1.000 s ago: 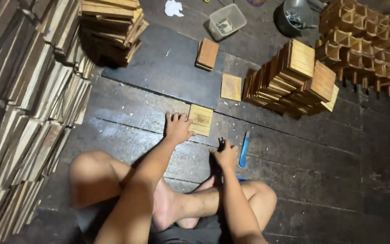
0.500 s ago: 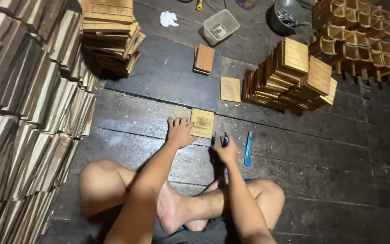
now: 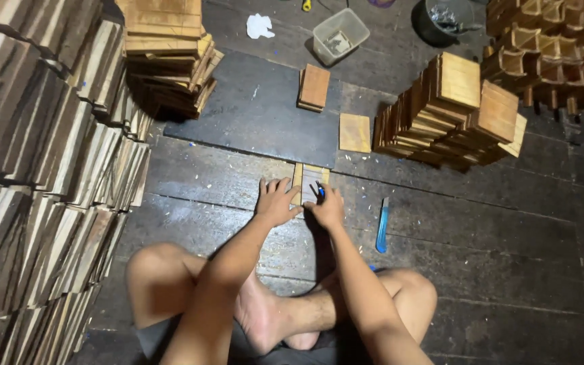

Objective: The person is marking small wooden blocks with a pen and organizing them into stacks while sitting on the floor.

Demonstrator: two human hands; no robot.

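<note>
Wooden tile [image 3: 310,181] lies on the floor under both hands, left hand [image 3: 275,201] flat pinning its edge, right hand [image 3: 327,206] closed around a small dark tool [image 3: 320,190], which could slip toward the pinning fingers.

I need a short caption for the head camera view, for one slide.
Seated on a dark plank floor, left hand steadies a small wooden square while right hand works on it.

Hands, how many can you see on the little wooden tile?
2. The left hand presses the left edge of the wooden tile on the floor; the right hand rests on its lower right, holding a small blue-tipped tool.
</note>
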